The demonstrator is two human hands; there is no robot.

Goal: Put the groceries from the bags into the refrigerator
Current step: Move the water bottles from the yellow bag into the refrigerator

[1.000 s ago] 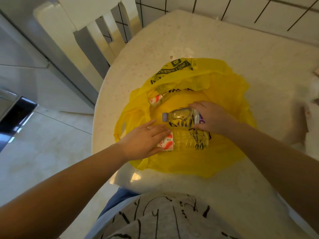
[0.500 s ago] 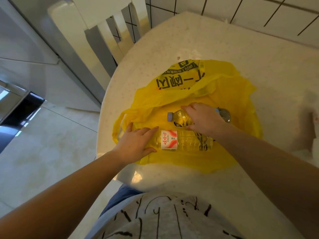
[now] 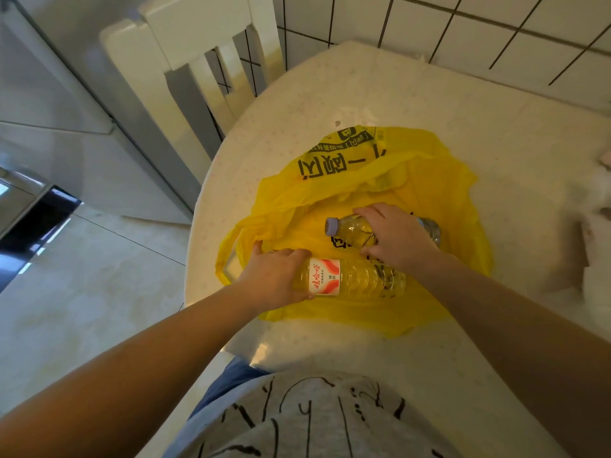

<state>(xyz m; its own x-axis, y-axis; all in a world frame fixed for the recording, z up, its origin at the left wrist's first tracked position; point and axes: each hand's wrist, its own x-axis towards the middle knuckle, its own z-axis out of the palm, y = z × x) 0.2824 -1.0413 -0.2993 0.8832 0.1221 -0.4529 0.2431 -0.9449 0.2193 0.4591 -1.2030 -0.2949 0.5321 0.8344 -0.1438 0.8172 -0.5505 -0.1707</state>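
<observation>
A yellow plastic bag (image 3: 439, 180) with black print lies flat on the round white table (image 3: 330, 104). Two clear water bottles lie on their sides on it. The nearer bottle (image 3: 360, 280) has a red and white label; my left hand (image 3: 276, 276) grips its neck end, hiding the cap. The farther bottle (image 3: 350, 228) has a pale purple cap pointing left; my right hand (image 3: 395, 238) is wrapped over its middle.
A white slatted chair (image 3: 198, 77) stands at the table's far left edge. Grey cabinet fronts (image 3: 66, 120) and a tiled floor (image 3: 82, 292) lie to the left. A white tiled wall (image 3: 479, 38) runs behind the table. Blurred white and brown objects (image 3: 591, 259) sit at the right edge.
My left hand slid left along the labelled bottle and closed on its neck end. My right hand shifted over the purple-capped bottle. A third bottle seen one second ago is out of sight.
</observation>
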